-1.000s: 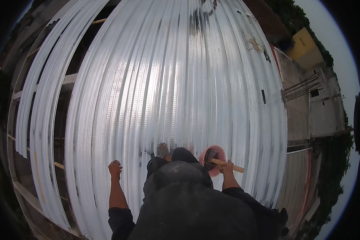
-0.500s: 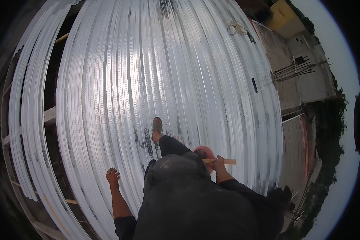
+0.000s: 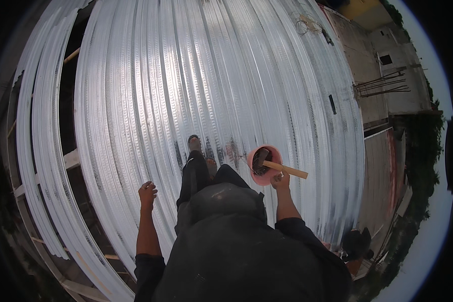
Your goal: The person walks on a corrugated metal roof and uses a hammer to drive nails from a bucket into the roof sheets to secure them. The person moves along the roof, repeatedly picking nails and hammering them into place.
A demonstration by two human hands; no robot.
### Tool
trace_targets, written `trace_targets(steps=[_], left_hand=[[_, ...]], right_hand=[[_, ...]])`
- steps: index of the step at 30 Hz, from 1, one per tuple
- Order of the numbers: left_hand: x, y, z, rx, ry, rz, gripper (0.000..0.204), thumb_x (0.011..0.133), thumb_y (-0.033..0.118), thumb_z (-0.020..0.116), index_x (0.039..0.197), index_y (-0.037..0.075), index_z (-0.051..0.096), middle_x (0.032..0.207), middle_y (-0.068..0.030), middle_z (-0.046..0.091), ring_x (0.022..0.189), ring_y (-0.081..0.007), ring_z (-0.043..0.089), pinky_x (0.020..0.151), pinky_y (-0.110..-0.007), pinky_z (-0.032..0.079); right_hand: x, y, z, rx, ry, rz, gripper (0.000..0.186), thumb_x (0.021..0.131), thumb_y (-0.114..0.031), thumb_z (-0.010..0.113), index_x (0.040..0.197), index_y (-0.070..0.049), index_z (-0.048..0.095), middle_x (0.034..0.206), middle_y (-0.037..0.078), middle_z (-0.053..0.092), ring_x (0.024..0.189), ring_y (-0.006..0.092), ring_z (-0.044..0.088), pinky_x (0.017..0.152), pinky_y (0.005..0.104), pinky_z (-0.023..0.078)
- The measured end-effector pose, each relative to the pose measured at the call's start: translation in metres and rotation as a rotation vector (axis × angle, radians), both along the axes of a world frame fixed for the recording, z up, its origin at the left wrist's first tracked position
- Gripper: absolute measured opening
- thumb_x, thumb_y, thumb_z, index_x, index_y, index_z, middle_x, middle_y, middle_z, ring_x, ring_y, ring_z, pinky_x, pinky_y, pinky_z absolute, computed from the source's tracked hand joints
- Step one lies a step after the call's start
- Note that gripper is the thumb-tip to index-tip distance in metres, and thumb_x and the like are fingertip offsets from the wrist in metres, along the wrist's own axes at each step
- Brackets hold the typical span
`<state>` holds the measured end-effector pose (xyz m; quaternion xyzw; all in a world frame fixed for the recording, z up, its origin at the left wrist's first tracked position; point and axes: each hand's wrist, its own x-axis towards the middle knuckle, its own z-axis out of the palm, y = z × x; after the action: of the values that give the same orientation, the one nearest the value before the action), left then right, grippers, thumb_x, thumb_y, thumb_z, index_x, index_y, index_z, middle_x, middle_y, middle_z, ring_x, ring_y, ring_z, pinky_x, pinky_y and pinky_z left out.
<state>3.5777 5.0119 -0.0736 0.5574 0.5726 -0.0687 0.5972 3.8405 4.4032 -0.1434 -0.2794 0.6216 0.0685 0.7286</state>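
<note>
My right hand (image 3: 280,182) is closed on the rim area of a pink bucket (image 3: 259,177) in front of my right side. A hammer (image 3: 282,168) with a dark head and pale wooden handle rests across the bucket, its handle sticking out rightward just above my fingers; dark contents inside are too small to tell. My left hand (image 3: 147,191) hangs at my left with curled fingers; what it holds, if anything, is unclear. My feet in sandals (image 3: 195,143) stand on ribbed silver metal sheets (image 3: 126,100).
Narrower sheets (image 3: 48,131) lie at left beside dark gaps over beams (image 3: 71,158). A coil of wire (image 3: 303,26) and a black bar (image 3: 332,104) lie on the right of the sheets, beside concrete with protruding rebar (image 3: 382,85). A dark-clothed person (image 3: 356,244) is at lower right.
My legs and feet have alternated forward in stride. The bucket and hammer in my right hand have swung forward and come into fuller view. My left hand is slightly higher in the picture.
</note>
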Motion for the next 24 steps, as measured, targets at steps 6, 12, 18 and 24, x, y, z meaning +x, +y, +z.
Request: trace_targets(steps=[6,12,18,24], left_hand=[[0.127,0.066,0.005,0.045,-0.091,0.039,0.043,0.097,0.017,0.064,0.135,-0.003,0.062,0.099,-0.0081,0.07,0.077,-0.0144,0.067,0.059,-0.026,0.048],[0.166,0.084,-0.023,-0.047,0.018,0.047,0.041,0.097,0.016,0.065,0.133,-0.003,0.063,0.098,-0.0093,0.071,0.078,-0.0147,0.068,0.057,-0.025,0.048],[0.165,0.087,-0.035,-0.078,0.127,-0.033,0.044,0.094,0.018,0.067,0.134,-0.001,0.062,0.095,-0.0071,0.071,0.075,-0.015,0.067,0.057,-0.027,0.047],[0.211,0.108,-0.029,-0.018,0.131,0.027,0.046,0.095,0.021,0.066,0.135,-0.002,0.061,0.099,-0.0076,0.07,0.078,-0.0151,0.066,0.063,-0.03,0.05]], right_hand=[[0.115,0.018,0.014,-0.008,-0.043,-0.067,0.038,0.085,-0.027,0.081,0.102,-0.004,0.056,0.091,0.004,0.054,0.073,0.0161,0.056,0.068,0.0337,0.057],[0.191,0.06,0.04,-0.099,0.05,-0.076,0.034,0.089,-0.027,0.077,0.109,-0.005,0.06,0.097,0.004,0.051,0.072,0.0155,0.052,0.065,0.0311,0.054],[0.222,0.084,0.044,-0.166,0.087,-0.086,0.041,0.087,-0.026,0.081,0.109,-0.001,0.057,0.094,0.004,0.051,0.07,0.0146,0.053,0.065,0.0299,0.056],[0.278,0.079,0.043,-0.172,0.109,0.015,0.043,0.088,-0.028,0.08,0.109,-0.001,0.055,0.095,0.005,0.053,0.071,0.0143,0.056,0.067,0.0306,0.057]])
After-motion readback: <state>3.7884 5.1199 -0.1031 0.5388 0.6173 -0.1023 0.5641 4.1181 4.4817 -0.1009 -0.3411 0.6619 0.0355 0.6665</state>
